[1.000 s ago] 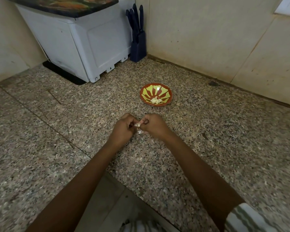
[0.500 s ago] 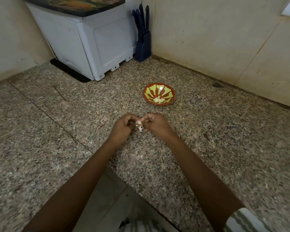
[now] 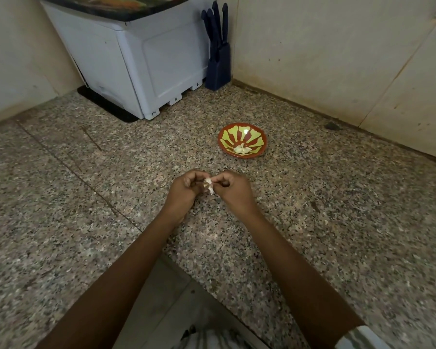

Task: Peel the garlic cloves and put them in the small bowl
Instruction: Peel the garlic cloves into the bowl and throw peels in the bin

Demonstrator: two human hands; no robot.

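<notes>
A pale garlic clove (image 3: 209,185) with loose papery skin sits between my two hands above the speckled granite counter. My left hand (image 3: 184,192) pinches it from the left with curled fingers. From the right, my right hand (image 3: 233,191) pinches the clove's skin with thumb and fingertips. Beyond the hands stands the small red bowl (image 3: 258,143) with yellow-green stripes. A few peeled cloves (image 3: 241,149) lie in its bottom.
A white appliance (image 3: 139,61) with a dark patterned top stands at the back left on a black mat. A dark blue knife block (image 3: 218,54) fills the corner beside it. Tiled walls close the counter at the back and right. The counter's inner corner edge (image 3: 186,270) lies near my body.
The view has shifted slightly; both hands stay together on the clove, and the papery skin now hangs a little lower between them.
</notes>
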